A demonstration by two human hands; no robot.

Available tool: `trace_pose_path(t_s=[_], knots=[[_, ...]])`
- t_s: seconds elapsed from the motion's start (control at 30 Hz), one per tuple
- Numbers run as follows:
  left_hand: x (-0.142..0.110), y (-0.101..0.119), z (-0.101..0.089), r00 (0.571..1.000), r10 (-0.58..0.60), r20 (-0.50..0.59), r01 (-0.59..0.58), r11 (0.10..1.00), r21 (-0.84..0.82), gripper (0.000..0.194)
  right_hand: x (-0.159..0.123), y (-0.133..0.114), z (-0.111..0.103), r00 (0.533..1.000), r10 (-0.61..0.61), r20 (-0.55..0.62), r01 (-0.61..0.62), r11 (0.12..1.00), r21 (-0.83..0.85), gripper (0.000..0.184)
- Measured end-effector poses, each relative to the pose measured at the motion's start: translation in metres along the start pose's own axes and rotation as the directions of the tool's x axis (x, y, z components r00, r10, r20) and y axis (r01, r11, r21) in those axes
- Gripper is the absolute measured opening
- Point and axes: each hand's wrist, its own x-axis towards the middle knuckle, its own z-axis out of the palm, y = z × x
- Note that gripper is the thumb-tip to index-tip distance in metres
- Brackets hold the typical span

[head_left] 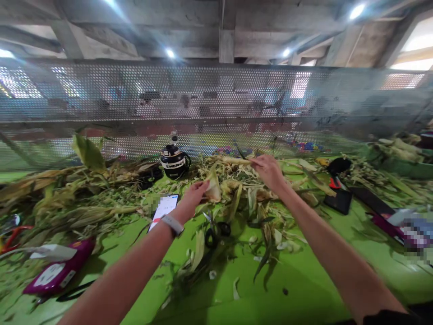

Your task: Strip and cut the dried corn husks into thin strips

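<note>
Between the fingers of my left hand [196,196] is a pale, cupped corn husk [214,188], raised a little over the table. My right hand [270,172] is closed in a pinch farther back, over the heap of husk scraps. A narrow strip of corn husk [233,160] meets its fingertips, though their exact grip is blurred. Black-handled scissors [216,231] lie with blades apart below my hands. Beside my left wrist rests a phone [165,209] with a lit screen. Torn husk pieces [267,225] lie under my right forearm.
Dried husks [43,189] are heaped at the left, near a purple tissue pack [61,266]. A black round jar [174,161] marked ENERGY stands at the back before a perforated metal screen [209,99]. At the right are a dark flat device [338,201] and a green container [399,162].
</note>
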Motion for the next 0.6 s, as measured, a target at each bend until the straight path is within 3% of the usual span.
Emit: trace_pose_path(t_s=[0.07, 0.13, 0.17, 0.2, 0.23, 0.27, 0.33, 0.4, 0.47, 0.53, 0.6], knots=[[0.005, 0.006, 0.016, 0.973, 0.203, -0.108, -0.193, 0.976, 0.097, 0.033, -0.015, -0.016, 0.004, 0.993, -0.105, 0.063, 0.103, 0.994, 0.024, 0.028], [-0.002, 0.005, 0.031, 0.947, 0.317, -0.046, -0.314, 0.947, 0.068, 0.037, -0.030, -0.029, 0.008, 0.973, -0.199, 0.120, 0.194, 0.979, 0.055, 0.031], [-0.009, 0.003, 0.036, 0.961, 0.267, 0.076, -0.267, 0.964, -0.009, 0.037, -0.038, -0.035, 0.010, 0.963, -0.237, 0.130, 0.230, 0.971, 0.068, 0.031], [-0.018, 0.000, 0.040, 0.953, 0.150, 0.262, -0.137, 0.988, -0.066, 0.040, -0.044, -0.040, 0.012, 0.954, -0.265, 0.142, 0.257, 0.963, 0.075, 0.029], [-0.027, -0.003, 0.042, 0.928, 0.048, 0.370, -0.023, 0.997, -0.071, 0.043, -0.049, -0.045, 0.013, 0.947, -0.286, 0.148, 0.277, 0.958, 0.081, 0.028], [-0.035, -0.007, 0.042, 0.906, 0.009, 0.424, 0.014, 0.999, -0.052, 0.040, -0.054, -0.050, 0.014, 0.943, -0.300, 0.145, 0.289, 0.953, 0.091, 0.026], [-0.048, -0.012, 0.039, 0.915, 0.012, 0.403, 0.012, 0.998, -0.056, 0.040, -0.059, -0.060, 0.015, 0.946, -0.302, 0.116, 0.286, 0.948, 0.138, 0.023], [-0.055, -0.017, 0.032, 0.948, 0.058, 0.312, -0.031, 0.995, -0.093, 0.047, -0.061, -0.071, 0.018, 0.981, -0.194, 0.015, 0.186, 0.956, 0.228, 0.019], [-0.056, -0.021, 0.026, 0.965, 0.094, 0.243, -0.069, 0.992, -0.109, 0.052, -0.061, -0.082, 0.022, 0.997, 0.069, -0.043, -0.048, 0.928, 0.370, 0.015], [-0.056, -0.027, 0.022, 0.963, 0.141, 0.230, -0.123, 0.988, -0.090, 0.048, -0.060, -0.093, 0.029, 0.939, 0.334, 0.088, -0.333, 0.808, 0.486, 0.024], [-0.054, -0.034, 0.021, 0.951, 0.191, 0.243, -0.178, 0.981, -0.074, 0.045, -0.060, -0.101, 0.037, 0.850, 0.430, 0.305, -0.527, 0.674, 0.518, 0.035]])
